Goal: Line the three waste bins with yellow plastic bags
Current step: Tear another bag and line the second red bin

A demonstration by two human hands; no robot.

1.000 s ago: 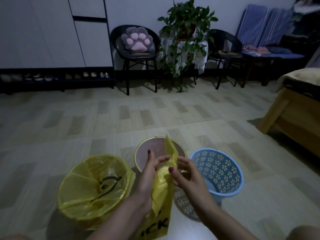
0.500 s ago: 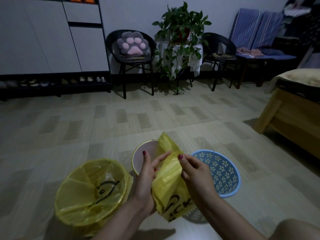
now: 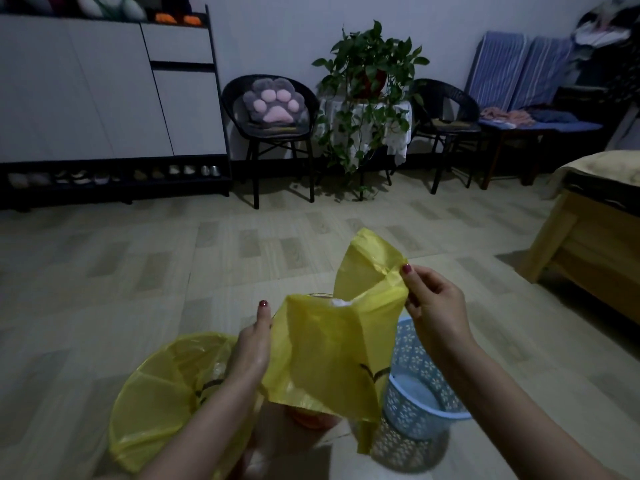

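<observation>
A yellow plastic bag (image 3: 332, 348) hangs spread between my two hands above the bins. My left hand (image 3: 252, 344) holds its left edge, thumb up. My right hand (image 3: 433, 303) pinches its upper right edge. On the floor at lower left stands a bin lined with a yellow bag (image 3: 166, 396). A blue perforated bin (image 3: 419, 403) stands unlined at the right. The middle bin (image 3: 311, 419) is almost wholly hidden behind the held bag; only a reddish part shows under it.
Tiled floor all around. Far wall: a white cabinet with a shoe shelf (image 3: 104, 178), a black chair with a paw cushion (image 3: 273, 109), a potted plant (image 3: 367, 98), a second chair (image 3: 446, 123). A wooden bed frame (image 3: 585, 251) stands at the right.
My hands have moved apart, the right one up and to the right, and the crumpled bag has spread wide between them. The view has tilted and the middle bin is now covered.
</observation>
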